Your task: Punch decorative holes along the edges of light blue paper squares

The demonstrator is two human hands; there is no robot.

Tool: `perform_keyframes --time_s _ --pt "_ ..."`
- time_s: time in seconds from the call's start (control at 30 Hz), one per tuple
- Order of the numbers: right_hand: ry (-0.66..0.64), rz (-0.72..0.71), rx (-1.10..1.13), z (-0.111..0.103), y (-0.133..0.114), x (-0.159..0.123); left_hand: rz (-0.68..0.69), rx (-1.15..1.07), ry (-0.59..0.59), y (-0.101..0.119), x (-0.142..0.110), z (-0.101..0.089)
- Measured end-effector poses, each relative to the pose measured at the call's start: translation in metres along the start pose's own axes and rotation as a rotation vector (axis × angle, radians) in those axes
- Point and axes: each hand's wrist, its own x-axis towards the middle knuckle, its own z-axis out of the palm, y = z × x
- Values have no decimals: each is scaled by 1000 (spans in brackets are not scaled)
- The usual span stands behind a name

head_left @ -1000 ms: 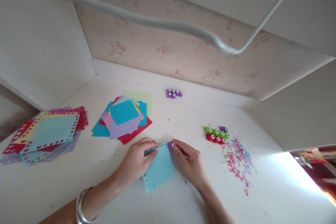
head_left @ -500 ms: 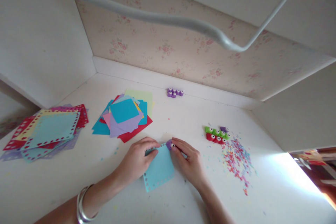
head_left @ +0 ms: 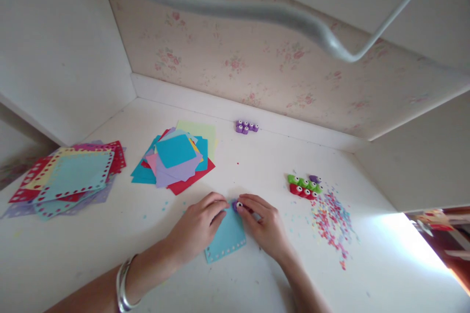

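Observation:
A light blue sheet of paper (head_left: 227, 234) with small punched holes along its edges lies in front of me on the white table. My left hand (head_left: 200, 220) is closed on the paper's upper left edge between thumb and fingers. At the paper's upper right corner sits a small purple craft punch (head_left: 235, 205) with a white eye-like button. My right hand (head_left: 262, 220) grips the punch from the right, thumb and fingers round it. Its underside and the paper edge in it are hidden.
Punched sheets (head_left: 82, 173) are stacked at the left, beside a pile of coloured paper (head_left: 176, 151). Several purple punches (head_left: 246, 127) stand near the wall. Green and red punches (head_left: 303, 188) stand at the right by scattered confetti (head_left: 332, 225). A white cable (head_left: 257, 12) crosses above.
The purple punch has shifted slightly left along the paper's top edge, with my right hand still on it. My left hand has moved a little to the right. The view has tilted slightly.

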Motion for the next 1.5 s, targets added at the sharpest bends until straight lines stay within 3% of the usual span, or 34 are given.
perform_keyframes --time_s 0.2,0.37,0.5,1.1,1.5 --pt "-59 70 -7 -13 -5 13 107 310 81 9 -7 -3" --pt "-311 120 -34 -26 -15 29 80 496 -38 24 -20 -2" --pt "-419 141 -25 -33 -20 36 81 520 -82 25 -29 9" --pt "-597 636 -54 -31 -16 63 73 438 -64 18 -30 15" --pt "-567 601 -143 -25 -13 73 76 440 -65 20 -29 13"
